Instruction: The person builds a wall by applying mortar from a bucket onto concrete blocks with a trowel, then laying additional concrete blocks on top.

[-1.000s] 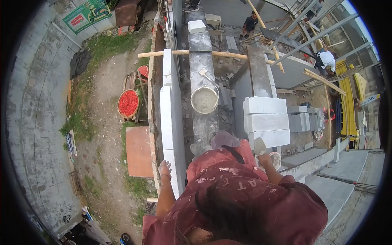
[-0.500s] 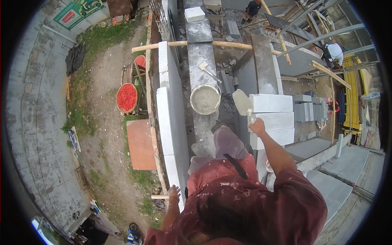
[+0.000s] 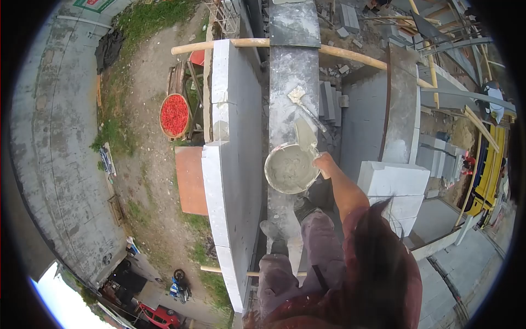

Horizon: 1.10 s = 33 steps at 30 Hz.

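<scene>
My right hand is closed round the handle of a trowel at the right rim of a bucket of grey mortar. The trowel's blade is coated with mortar and lies over the bucket's upper right edge. The bucket stands on a narrow grey plank, in front of my feet. A mortar-smeared tool rests on the plank beyond it. At the bottom edge, my left hand is only partly visible near the foot of the white block wall, its fingers unclear.
White blocks are stacked at the right. A bamboo pole crosses the plank ahead. Left of the wall, lower down, are a basket of red items and a reddish board. A person is at the far right.
My right hand has moved the trowel left, from beside the white blocks to the bucket. My left hand has dropped to the bottom edge. The view has shifted, with more of my legs showing.
</scene>
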Available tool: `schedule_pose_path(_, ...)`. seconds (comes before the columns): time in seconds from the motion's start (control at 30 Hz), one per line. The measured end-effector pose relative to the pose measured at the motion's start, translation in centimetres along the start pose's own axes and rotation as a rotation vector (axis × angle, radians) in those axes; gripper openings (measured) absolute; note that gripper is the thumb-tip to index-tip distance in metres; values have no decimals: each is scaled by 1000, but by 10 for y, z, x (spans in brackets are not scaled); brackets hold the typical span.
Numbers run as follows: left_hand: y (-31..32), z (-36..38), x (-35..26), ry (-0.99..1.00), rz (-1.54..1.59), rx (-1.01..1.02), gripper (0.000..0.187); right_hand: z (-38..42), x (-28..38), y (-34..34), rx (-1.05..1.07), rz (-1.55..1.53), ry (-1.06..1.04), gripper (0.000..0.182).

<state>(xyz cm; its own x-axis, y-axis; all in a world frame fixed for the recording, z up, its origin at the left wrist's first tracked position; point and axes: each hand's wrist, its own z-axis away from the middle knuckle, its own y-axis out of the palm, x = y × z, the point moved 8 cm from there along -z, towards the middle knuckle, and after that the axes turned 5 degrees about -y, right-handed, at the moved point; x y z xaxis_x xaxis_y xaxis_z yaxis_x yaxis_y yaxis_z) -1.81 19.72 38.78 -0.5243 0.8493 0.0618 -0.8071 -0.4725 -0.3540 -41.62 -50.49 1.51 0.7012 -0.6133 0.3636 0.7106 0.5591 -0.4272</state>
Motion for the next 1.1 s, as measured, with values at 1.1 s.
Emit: schedule_pose_path(1.1,221,78,-505,348,337,193,60,-43,473,-344,-186,-510,-183,30)
